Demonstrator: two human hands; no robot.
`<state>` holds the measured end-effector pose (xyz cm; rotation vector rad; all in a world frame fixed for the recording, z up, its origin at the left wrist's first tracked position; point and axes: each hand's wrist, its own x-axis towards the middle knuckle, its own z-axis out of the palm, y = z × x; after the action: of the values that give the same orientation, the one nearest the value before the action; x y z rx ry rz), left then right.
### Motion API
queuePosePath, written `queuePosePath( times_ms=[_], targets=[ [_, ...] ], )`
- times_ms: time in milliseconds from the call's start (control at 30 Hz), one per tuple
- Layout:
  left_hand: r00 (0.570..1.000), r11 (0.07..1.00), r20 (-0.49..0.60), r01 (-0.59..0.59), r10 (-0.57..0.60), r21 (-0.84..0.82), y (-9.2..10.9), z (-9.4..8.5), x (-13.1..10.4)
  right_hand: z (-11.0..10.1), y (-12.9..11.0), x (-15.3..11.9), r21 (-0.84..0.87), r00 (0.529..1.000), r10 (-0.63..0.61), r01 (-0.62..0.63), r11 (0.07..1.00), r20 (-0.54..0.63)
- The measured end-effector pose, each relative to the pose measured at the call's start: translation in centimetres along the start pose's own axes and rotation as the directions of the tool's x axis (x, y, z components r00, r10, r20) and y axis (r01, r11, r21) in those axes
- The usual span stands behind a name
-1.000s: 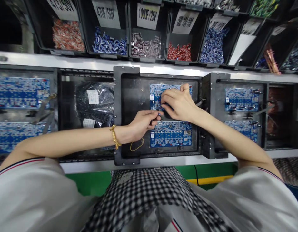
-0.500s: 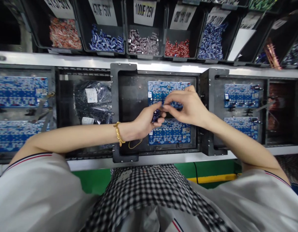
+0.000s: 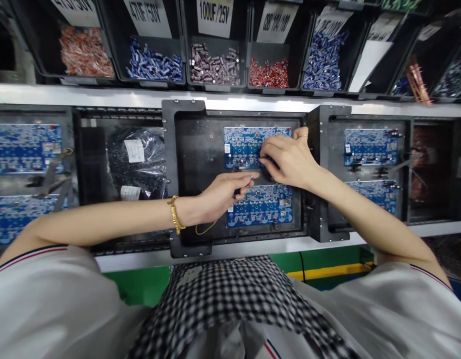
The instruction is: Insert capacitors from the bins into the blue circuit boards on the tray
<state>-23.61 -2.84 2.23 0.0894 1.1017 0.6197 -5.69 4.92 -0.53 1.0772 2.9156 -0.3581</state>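
Two blue circuit boards lie in a black tray in front of me. Over the right part of the upper circuit board (image 3: 240, 144), my right hand (image 3: 286, 154) has its thumb and fingers closed together. Whatever is between those fingertips is hidden. My left hand (image 3: 223, 197) is curled above the lower circuit board (image 3: 268, 212), slightly nearer to me than the right hand. Small dark blue capacitors (image 3: 236, 192) show between its fingers, mostly covered by them. Its thumb lies along the top.
Black bins of loose capacitors (image 3: 155, 65) line the back behind a metal rail (image 3: 140, 95). The tray's raised black edges (image 3: 170, 174) flank my work area. A plastic bag (image 3: 148, 154) lies to the left. More boards (image 3: 370, 147) sit in a tray on the right.
My right hand has parted from the left fingertips and sits down over the upper board. My left hand has moved slightly left and toward me, with the capacitors now more hidden.
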Motion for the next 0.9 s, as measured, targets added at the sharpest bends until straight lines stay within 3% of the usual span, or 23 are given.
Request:
queuePosePath(
  times_ms=[667, 767, 900],
  targets=[
    [1.0, 1.0, 0.0, -0.006, 0.006, -0.022, 0.0, 0.5, 0.7, 0.7, -0.2, -0.5, -0.097, 0.999, -0.02, 0.015, 0.995, -0.045],
    [1.0, 1.0, -0.022, -0.012, 0.011, -0.022, -0.2, 0.5, 0.9, 0.1, -0.8, -0.8, 0.008, 0.996, 0.055, -0.054, 0.998, -0.07],
    [0.999, 0.999, 0.004, -0.048, 0.048, -0.007, -0.4, 1.0, 0.8, -1.8, -2.2, -1.6, 0.364, 0.99, 0.123, -0.091, 0.927, -0.066]
  ],
)
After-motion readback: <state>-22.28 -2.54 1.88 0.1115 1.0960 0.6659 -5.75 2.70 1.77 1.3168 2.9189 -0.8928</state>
